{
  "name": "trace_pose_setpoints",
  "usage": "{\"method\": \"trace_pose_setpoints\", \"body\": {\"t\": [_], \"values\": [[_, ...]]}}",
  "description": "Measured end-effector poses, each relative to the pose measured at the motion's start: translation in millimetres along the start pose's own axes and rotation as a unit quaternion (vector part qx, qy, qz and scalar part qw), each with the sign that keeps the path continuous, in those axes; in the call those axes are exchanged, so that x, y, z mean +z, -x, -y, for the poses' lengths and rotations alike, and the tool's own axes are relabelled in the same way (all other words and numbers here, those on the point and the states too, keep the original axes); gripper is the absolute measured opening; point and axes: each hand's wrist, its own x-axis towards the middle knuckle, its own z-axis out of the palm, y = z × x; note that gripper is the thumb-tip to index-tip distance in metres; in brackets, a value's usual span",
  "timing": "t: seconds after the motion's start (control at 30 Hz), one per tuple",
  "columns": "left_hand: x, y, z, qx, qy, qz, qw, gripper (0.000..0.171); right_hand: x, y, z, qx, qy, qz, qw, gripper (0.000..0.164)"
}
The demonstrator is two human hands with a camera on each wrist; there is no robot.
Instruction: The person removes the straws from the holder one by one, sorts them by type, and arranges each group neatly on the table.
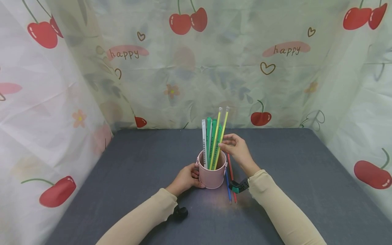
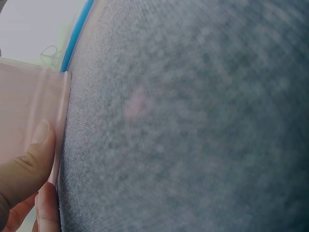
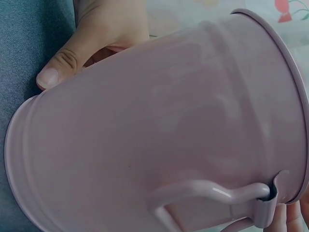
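Note:
A small pink pail (image 1: 211, 178) stands upright on the table. My left hand (image 1: 185, 178) grips its lower left side, thumb in front and fingers around the side. Inside the pail lean two yellow pencils (image 1: 216, 136) with pale ends up, among several slim green printed sticks (image 1: 209, 136) and white ones (image 1: 203, 136). At the rim's right, my right hand (image 1: 238, 148) pinches the right-hand yellow pencil between thumb and fingers. The right wrist view is filled by the pail (image 3: 145, 125) and its folded handle (image 3: 207, 189), with only some fingertips (image 3: 293, 217) at the lower right corner.
A blue pencil (image 1: 228, 189) and a red pencil (image 1: 231, 170) lie on the dark table (image 1: 147, 153) beside the pail, under my right wrist. Cherry-printed curtains (image 1: 199, 81) close off the back and both sides.

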Motion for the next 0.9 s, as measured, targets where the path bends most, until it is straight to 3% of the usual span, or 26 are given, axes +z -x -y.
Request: {"method": "trace_pose_setpoints", "body": {"t": [0.9], "values": [[-0.1,0.9,-0.8,0.002,0.003,0.001,1.0,0.059,-3.4,-0.1,2.5,-0.012,-0.018,-0.012,1.0,0.041]]}}
